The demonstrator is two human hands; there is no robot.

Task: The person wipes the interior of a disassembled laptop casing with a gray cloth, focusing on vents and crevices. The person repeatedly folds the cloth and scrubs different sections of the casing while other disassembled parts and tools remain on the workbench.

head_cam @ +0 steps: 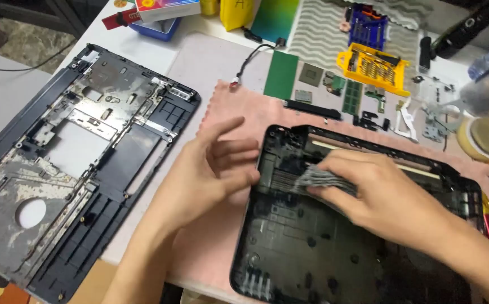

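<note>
Evidently light and stiff but brittle thin plastic, the black laptop base shell (334, 247) is best steadied at its rim, where the left hand (210, 169) rests spread-fingered, while the right hand (379, 194) pinches a grey cloth (318, 179) inside it.

Both forearms reach in from the bottom edge, the left hand (210, 171) held open with fingers loosely spread and thumb raised, the right hand (377, 194) lying palm down, its fingers together and pointing left, blurred at the tips.

Glossy black plastic laptop shell (312, 247) on soft pink cloth (244, 107); the frame (58, 169) shows dull, worn grey metal.
</note>
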